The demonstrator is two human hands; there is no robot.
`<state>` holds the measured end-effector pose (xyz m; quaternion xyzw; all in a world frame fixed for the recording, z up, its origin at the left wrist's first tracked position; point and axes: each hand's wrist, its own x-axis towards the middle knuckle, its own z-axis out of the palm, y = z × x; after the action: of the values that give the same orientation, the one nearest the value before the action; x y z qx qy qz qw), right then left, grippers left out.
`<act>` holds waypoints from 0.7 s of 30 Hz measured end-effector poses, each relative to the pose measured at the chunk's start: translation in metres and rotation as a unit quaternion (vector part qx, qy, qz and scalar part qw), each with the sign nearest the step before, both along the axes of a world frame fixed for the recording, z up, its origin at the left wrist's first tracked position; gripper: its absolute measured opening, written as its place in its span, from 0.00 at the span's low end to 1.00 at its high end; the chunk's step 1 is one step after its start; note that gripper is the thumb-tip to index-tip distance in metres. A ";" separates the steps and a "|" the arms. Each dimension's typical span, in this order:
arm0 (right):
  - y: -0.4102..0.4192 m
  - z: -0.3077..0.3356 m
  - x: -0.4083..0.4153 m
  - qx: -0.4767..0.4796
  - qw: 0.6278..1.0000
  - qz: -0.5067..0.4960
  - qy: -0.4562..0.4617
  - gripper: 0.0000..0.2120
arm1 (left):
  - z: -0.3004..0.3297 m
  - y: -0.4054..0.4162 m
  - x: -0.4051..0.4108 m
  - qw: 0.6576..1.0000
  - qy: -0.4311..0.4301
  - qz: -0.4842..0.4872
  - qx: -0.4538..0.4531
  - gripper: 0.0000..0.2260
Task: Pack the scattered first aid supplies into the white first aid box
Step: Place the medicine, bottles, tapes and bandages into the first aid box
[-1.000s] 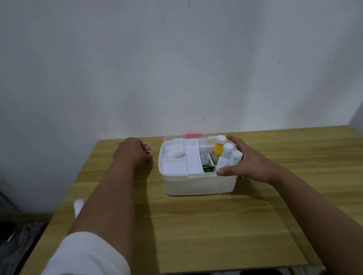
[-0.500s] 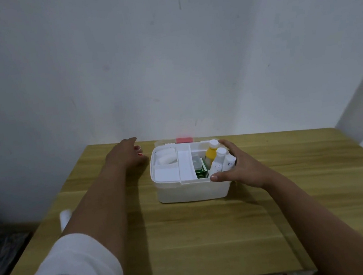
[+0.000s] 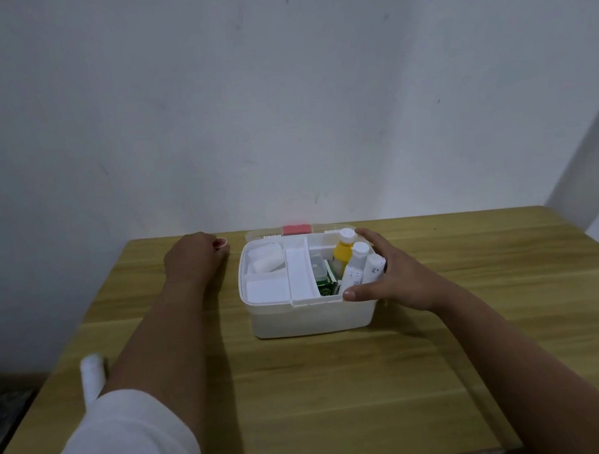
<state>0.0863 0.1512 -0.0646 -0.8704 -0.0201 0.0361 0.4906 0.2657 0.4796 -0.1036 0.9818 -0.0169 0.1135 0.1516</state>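
The white first aid box stands open on the wooden table, near the wall. Its tray holds a bandage roll and white pads on the left. A yellow bottle, two white bottles and a green packet fill the right compartment. My right hand wraps the box's right end, thumb on the front rim, fingers beside the white bottles. My left hand rests on the table left of the box, fingers curled; I see nothing in it.
The box's lid with a red latch lies folded back against the wall. A white roll sits near the table's left edge, partly hidden by my left forearm. Bare tabletop spreads in front of the box.
Both hands keep their places at the box and on the table. Only my view has shifted a little.
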 end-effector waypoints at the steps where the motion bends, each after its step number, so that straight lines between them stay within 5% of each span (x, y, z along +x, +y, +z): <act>1: 0.000 -0.001 0.000 0.000 1.000 0.000 0.001 0.66 | -0.001 -0.001 0.001 1.000 -0.002 0.001 -0.003 0.15; 12: 0.000 0.003 -0.002 -0.006 1.000 -0.010 0.007 0.67 | 0.030 0.006 -0.029 0.995 -0.038 0.003 -0.088 0.12; 21: 0.006 0.013 -0.012 -0.011 0.999 -0.029 0.019 0.67 | 0.091 -0.034 -0.126 0.971 -0.060 -0.155 -0.170 0.13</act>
<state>0.0744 0.1570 -0.0516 -0.8753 0.0149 0.0385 0.4819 0.1399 0.4453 -0.0128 0.9186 -0.1579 0.1485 0.3305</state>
